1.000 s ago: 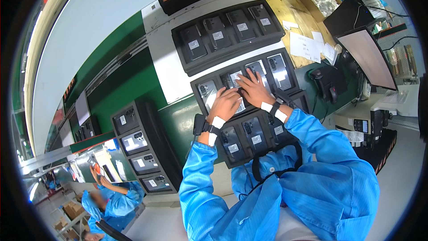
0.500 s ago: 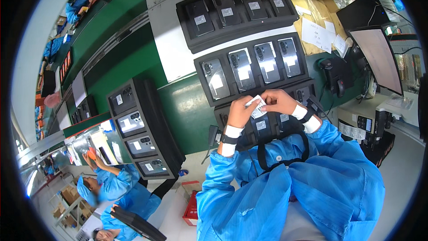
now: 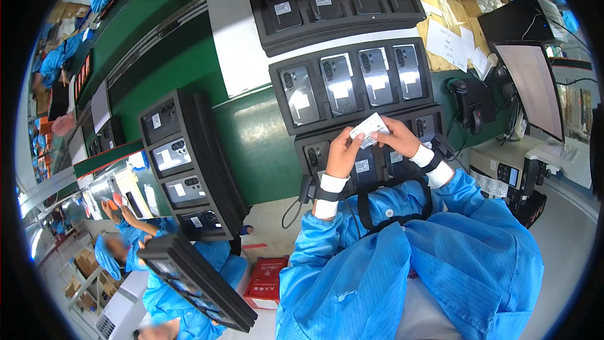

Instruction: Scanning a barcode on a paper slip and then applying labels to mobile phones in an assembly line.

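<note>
In the head view, both hands were pinched closed, sharing a small white rectangular piece of printed paper (image 3: pixel 370 130). The left hand (image 3: pixel 340 155) held it from about 8 o'clock and the right hand (image 3: pixel 401 139) from between 3 and 4, thumbs and fingers close together at its edges. White bands with black straps circled both wrists.

The paper was tilted, appearing over the border between two black trays on the green counter (image 3: pixel 258 145). One, the black rectangular middle tray (image 3: pixel 328 124), lay toward 11 to 12 o'clock from the paper, with four glossy dark-grey phones in its slots, camera sides up. The other, a black near tray (image 3: pixel 314 139), lay under the hands, its phones partly covered by them. Beyond the middle tray, near 11 o'clock, sat a black far tray (image 3: pixel 333 38) with four dark phones bearing white labels.

Toward 9 o'clock, well apart, a black left tray (image 3: pixel 211 151) carried another four phones. A black handheld scanner (image 3: pixel 465 101) sat near 3 o'clock, with a wide flat monitor (image 3: pixel 528 88) between 2 and 3. A red box (image 3: pixel 267 280) stood toward 7 o'clock.
</note>
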Action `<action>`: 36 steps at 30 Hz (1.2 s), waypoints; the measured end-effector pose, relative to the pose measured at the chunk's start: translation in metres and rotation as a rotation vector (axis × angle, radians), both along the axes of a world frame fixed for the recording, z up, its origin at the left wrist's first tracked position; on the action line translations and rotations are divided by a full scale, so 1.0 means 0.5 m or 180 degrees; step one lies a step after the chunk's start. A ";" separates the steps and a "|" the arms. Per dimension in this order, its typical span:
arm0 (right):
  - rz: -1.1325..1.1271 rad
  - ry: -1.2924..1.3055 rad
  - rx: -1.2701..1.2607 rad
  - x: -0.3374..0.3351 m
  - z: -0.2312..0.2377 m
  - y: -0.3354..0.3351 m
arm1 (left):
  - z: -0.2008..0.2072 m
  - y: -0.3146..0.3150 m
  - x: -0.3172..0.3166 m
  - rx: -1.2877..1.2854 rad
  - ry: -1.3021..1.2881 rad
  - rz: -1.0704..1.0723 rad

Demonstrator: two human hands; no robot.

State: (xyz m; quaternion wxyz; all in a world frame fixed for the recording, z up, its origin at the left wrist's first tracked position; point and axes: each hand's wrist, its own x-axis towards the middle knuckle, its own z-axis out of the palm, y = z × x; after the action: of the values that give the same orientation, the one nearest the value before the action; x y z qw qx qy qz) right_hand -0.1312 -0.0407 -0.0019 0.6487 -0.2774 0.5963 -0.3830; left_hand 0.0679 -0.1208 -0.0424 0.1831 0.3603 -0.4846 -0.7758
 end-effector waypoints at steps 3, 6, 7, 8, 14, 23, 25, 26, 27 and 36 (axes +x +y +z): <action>-0.0166 0.0405 -0.0286 -0.014 -0.020 0.005 | -0.005 -0.009 -0.004 -0.0253 -0.0132 0.0042; -0.0124 0.0986 -0.0188 -0.017 -0.013 0.003 | 0.022 -0.021 -0.008 -0.0374 -0.0497 0.0006; -0.0126 0.0983 -0.0183 -0.013 -0.002 -0.004 | 0.031 -0.027 -0.009 -0.0414 -0.0769 -0.0063; -0.0127 0.1067 -0.0222 -0.010 0.006 -0.010 | 0.028 -0.028 -0.009 -0.0409 -0.0770 -0.0065; -0.0254 0.0891 -0.0498 -0.018 -0.012 -0.003 | 0.004 -0.033 -0.006 -0.0468 -0.0437 0.0262; -0.0444 0.0768 -0.0310 -0.015 0.008 -0.016 | -0.008 -0.065 0.004 -0.0746 -0.0321 0.0884; -0.0613 0.0515 -0.0389 -0.014 0.022 -0.021 | -0.015 -0.112 0.011 -0.2317 -0.1065 0.1274; -0.0704 0.0425 -0.0394 -0.011 0.022 -0.022 | -0.028 -0.139 0.011 -0.2827 -0.1538 0.1289; -0.0780 0.0330 -0.0403 -0.009 0.021 -0.024 | -0.025 -0.155 0.007 -0.2887 -0.2042 0.1078; -0.0616 0.0332 -0.0369 -0.004 0.037 -0.043 | -0.079 -0.209 -0.024 -0.3459 -0.3083 0.0328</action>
State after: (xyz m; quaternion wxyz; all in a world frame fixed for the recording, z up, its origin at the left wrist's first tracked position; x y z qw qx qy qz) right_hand -0.1332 -0.0622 0.0166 0.5597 -0.2751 0.6300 -0.4627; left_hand 0.0558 -0.2251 -0.0821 0.1375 0.5438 -0.8103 -0.1696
